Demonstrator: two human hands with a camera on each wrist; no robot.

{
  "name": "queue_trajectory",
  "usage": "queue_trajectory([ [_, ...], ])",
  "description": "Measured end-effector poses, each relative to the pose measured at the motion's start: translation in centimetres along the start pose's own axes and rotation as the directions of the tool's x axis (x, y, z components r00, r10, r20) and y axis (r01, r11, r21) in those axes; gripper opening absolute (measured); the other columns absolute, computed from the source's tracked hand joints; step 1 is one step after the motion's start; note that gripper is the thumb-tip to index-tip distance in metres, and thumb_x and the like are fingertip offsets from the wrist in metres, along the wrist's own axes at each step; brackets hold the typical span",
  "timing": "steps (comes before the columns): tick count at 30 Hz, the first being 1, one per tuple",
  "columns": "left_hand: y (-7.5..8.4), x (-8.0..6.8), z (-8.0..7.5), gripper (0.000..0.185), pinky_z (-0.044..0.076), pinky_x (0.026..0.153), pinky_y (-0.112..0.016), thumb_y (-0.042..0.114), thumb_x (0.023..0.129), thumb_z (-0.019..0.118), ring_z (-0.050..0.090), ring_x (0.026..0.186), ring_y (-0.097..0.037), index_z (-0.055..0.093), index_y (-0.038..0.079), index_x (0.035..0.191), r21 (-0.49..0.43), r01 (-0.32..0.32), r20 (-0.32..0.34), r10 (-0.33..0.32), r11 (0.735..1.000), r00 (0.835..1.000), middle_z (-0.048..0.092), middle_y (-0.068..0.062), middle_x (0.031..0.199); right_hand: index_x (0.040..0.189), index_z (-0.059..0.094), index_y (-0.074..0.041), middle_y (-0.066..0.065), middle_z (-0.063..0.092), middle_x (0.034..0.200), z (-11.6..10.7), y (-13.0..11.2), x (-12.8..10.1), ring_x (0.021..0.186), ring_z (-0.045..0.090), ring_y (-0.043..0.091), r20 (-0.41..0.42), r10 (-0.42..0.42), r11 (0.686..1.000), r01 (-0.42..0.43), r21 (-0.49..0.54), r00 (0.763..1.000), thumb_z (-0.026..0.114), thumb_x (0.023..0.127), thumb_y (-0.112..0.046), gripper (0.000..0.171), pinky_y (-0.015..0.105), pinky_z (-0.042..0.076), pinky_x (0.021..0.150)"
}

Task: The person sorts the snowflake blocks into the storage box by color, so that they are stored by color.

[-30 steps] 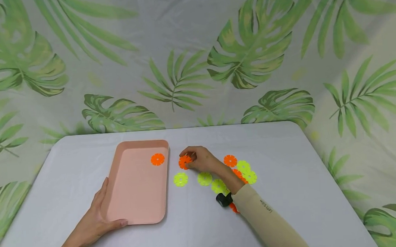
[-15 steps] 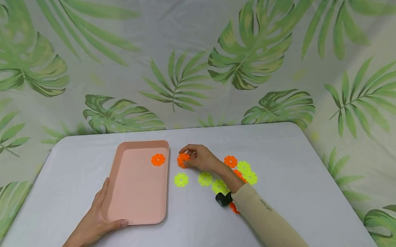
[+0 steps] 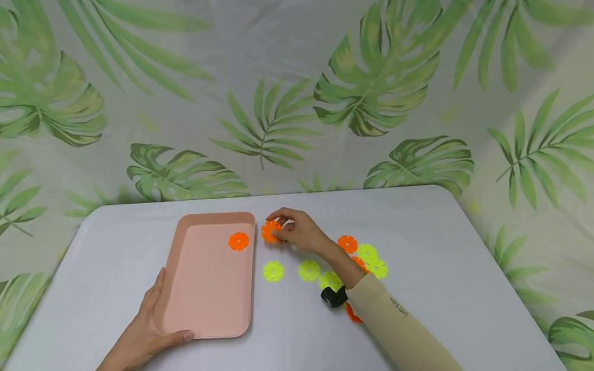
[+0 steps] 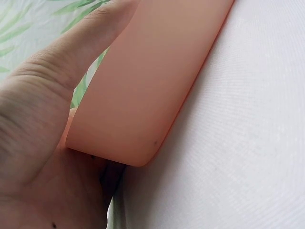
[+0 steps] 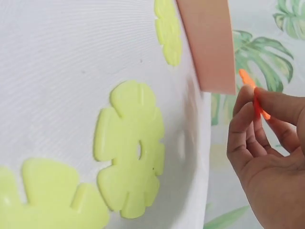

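Observation:
My right hand (image 3: 303,230) pinches an orange notched flower-shaped disc (image 3: 268,232) between thumb and fingers, above the table just right of the tray. Edge-on, the same orange disc (image 5: 246,78) shows in the right wrist view, beyond the tray's wall. A second orange disc (image 3: 238,241) lies inside the pink tray (image 3: 207,294), near its right side. At the tray's near left corner, my left hand (image 3: 139,335) holds it, thumb along the front wall and fingers along the left side. In the left wrist view the thumb (image 4: 90,43) rests against the tray's outer wall.
Yellow-green discs (image 3: 273,271) lie between the tray and my right forearm. More yellow-green discs (image 3: 367,253) and orange discs (image 3: 347,244) cluster farther right, some partly hidden by the forearm. A black wrist device (image 3: 333,297) hangs under the right wrist. A leaf-print cloth stands behind the table.
My right hand has lifted the orange disc slightly and carried it left and away, toward the tray's right rim. The left hand and the tray hold still.

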State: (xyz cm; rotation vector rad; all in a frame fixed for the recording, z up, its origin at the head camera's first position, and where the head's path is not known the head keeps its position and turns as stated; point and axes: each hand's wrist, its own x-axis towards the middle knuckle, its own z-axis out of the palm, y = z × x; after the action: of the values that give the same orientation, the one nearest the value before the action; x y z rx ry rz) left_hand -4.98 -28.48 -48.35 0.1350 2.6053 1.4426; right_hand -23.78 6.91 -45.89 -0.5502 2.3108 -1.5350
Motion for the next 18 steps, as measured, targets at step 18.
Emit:
queue_trajectory([
  [18,-0.1,0.0,0.0,0.140,0.023,0.107,-0.078,0.021,0.075,0.092,0.015,0.150,-0.057,-0.013,0.032,0.167,0.026,-0.001,-0.006,0.002,1.000,1.000,0.003,-0.028,0.171,0.132,0.064,-0.005,0.016,0.062,0.105,0.8,-1.3,0.7,0.091,0.074,0.048,-0.001,-0.053,0.991,0.052,0.121,0.999,0.065,0.099,0.003,0.034,0.054,0.062,0.084],
])
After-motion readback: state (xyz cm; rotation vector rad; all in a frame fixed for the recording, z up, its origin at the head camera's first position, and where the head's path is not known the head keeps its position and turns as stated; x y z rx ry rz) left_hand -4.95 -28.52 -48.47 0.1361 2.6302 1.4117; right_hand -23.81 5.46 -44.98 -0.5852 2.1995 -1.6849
